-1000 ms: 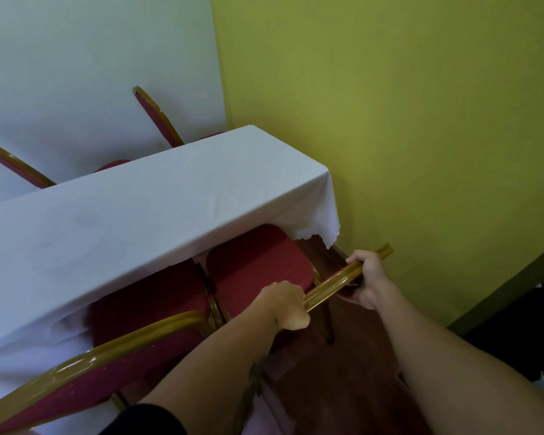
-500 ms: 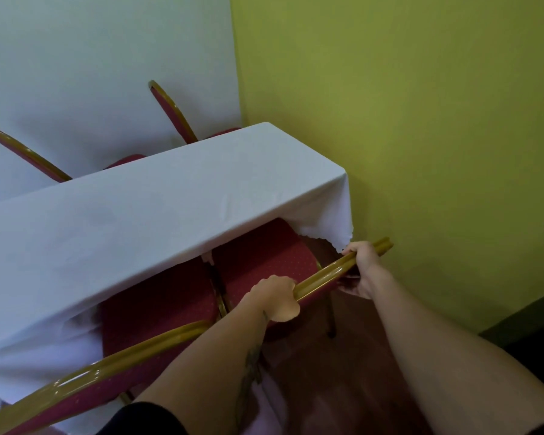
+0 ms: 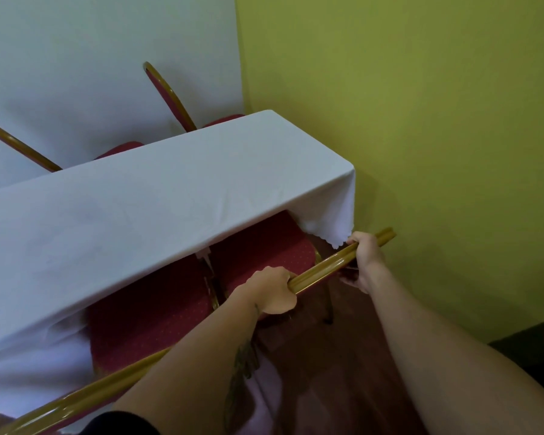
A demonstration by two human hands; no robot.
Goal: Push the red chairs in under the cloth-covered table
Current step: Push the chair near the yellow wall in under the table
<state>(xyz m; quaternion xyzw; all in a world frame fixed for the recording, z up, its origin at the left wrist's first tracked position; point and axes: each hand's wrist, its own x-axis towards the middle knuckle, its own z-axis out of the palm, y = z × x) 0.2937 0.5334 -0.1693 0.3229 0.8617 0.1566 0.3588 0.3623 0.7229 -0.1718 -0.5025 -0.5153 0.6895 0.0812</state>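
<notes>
A long table under a white cloth (image 3: 157, 208) runs from lower left to the corner at the right. On the near side, the right-hand red chair (image 3: 258, 246) has its seat partly under the cloth. My left hand (image 3: 272, 293) and my right hand (image 3: 363, 255) both grip the gold top rail (image 3: 322, 270) of its backrest. A second red chair (image 3: 151, 315) stands just left of it, seat partly under the table, its gold backrest crossing the bottom left.
A yellow-green wall (image 3: 421, 136) stands close on the right, a white wall (image 3: 76, 73) behind. Two more red chairs (image 3: 167, 92) (image 3: 19, 146) stand on the far side of the table. The floor (image 3: 327, 356) is dark reddish wood. A dark object (image 3: 534, 343) sits at the lower right.
The right-hand chair has slid further in under the cloth, with both hands staying on its top rail. The view has shifted slightly to the left and forward.
</notes>
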